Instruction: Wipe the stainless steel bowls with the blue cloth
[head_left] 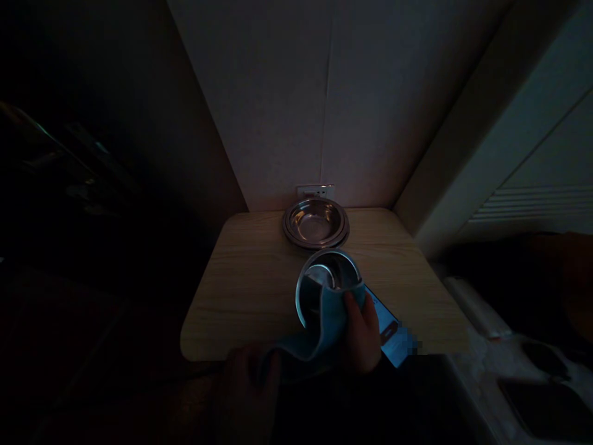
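My right hand (363,337) is closed on a light blue cloth (333,309), pinching it over the near rim of a round metal bowl (343,267). The bowl is tilted, its opening turned up toward me. Part of its inside is covered by the cloth, and its underside is hidden. My left hand (248,380) lies low in the shadow at the near side, its fingers closed on the other end of the cloth. Just to the right of my right hand, a phone (382,315) with a lit screen lies on the table.
A stack of shallow metal bowls (315,228) stands at the back of the pale wooden table (241,272). Behind it a socket (315,190) is set in the wall. On the right are white cabinetry (532,148) and a dark flat object (546,408). The light is very dim.
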`<action>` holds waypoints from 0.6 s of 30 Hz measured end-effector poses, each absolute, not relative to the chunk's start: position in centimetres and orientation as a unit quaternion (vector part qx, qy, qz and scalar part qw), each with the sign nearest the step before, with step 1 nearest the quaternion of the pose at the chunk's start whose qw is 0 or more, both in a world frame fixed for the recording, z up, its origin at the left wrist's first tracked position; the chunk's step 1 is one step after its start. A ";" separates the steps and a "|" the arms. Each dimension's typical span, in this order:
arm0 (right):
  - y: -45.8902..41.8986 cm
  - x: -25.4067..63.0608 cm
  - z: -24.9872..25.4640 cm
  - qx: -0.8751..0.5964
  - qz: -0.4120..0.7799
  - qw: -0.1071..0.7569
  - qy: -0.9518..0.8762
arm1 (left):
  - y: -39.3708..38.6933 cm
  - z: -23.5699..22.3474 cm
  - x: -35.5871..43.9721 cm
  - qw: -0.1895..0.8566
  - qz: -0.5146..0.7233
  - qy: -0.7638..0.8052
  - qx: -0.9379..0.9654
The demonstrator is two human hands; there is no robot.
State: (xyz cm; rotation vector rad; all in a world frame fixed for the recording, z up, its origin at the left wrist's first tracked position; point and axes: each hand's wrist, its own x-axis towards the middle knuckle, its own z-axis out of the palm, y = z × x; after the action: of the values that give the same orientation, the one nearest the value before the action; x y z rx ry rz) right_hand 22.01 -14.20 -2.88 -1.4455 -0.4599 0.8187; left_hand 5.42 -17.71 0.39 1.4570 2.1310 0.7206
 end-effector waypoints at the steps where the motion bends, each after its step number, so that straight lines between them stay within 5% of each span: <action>1: -14.2 21.9 -2.8 -0.642 0.354 0.649 -0.204 | -17.6 0.8 5.6 0.256 0.241 0.785 0.509; 5: -14.5 21.4 -1.7 -0.669 0.324 0.635 -0.210 | -17.2 1.3 6.0 0.347 0.244 0.778 0.463; 14: -14.6 21.1 -2.1 -0.695 0.285 0.621 -0.224 | -18.4 0.1 6.9 0.296 0.337 0.696 0.561; 18: -14.7 20.8 -2.7 -0.714 0.260 0.602 -0.246 | -19.9 -0.5 8.5 0.472 0.314 0.683 0.461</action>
State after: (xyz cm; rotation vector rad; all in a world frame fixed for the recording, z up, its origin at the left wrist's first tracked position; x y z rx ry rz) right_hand 20.81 -14.65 -2.69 -1.6531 -0.5699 0.6022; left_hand 8.48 -19.92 -0.48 1.1282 1.6725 0.7700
